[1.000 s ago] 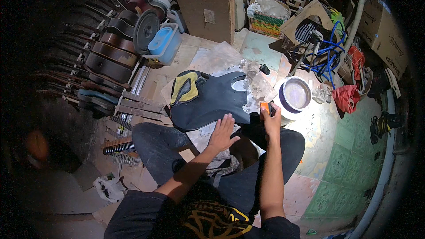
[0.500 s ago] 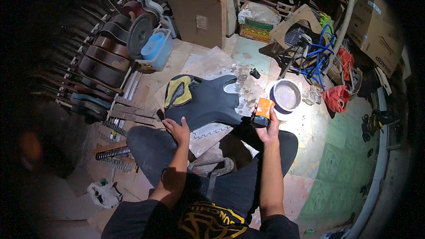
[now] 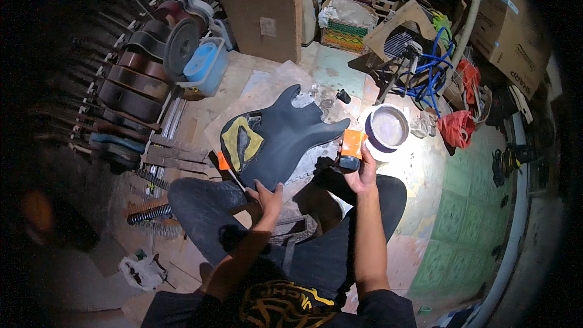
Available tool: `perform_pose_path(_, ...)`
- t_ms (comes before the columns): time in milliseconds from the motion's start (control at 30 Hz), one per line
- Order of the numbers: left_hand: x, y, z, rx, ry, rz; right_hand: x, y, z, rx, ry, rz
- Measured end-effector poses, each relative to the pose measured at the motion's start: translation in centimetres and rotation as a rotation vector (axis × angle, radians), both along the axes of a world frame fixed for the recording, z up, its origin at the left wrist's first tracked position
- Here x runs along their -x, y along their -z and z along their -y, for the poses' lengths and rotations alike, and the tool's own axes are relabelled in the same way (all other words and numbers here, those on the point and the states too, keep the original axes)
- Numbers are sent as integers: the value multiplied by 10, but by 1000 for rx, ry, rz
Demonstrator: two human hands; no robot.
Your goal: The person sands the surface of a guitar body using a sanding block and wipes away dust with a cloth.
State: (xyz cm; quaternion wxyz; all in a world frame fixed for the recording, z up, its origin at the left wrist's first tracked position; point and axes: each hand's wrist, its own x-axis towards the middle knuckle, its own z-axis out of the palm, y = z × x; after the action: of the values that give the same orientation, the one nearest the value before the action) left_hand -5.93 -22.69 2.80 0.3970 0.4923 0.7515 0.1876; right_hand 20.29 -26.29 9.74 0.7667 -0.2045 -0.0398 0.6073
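Observation:
A dark grey electric guitar body (image 3: pixel 282 130) lies flat before my knees, its two horns pointing away to the right. On its left part is a yellow patch (image 3: pixel 250 147) with a dark middle. My left hand (image 3: pixel 267 199) grips the body's near edge, thumb on top, some fingers hidden. In my right hand (image 3: pixel 364 173) is an orange and black block (image 3: pixel 351 149), held up close to the right horn. Beside the body's left edge shows a small orange piece (image 3: pixel 223 161) with a thin pale stick running from it toward my left hand.
A round basin (image 3: pixel 389 127) stands right of my right hand. Guitars (image 3: pixel 130 88) hang in a row at left, near a clear tub (image 3: pixel 212 76) with a blue container. A tan board (image 3: pixel 261 18) leans behind; blue hose (image 3: pixel 434 79) and a red bag (image 3: pixel 455 129) lie at right.
The guitar body has turned counter-clockwise, its horns swinging away from me. My left hand has moved down and right along the edge. The orange piece has come into view; my right hand still holds the block.

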Motion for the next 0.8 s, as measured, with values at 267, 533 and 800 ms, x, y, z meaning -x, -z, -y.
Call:
perform_pose_path(267, 40, -268, 19, -10, 802, 1081, -8, 21, 8, 137, 77, 81)
perform_pose_path(533, 44, -410, 23, -412, 1945, 1727, -6, 15, 5, 156, 120, 63)
perform_pose_path(800, 57, -414, 24, -464, 2042, 1478, -3, 19, -1, 128, 125, 96)
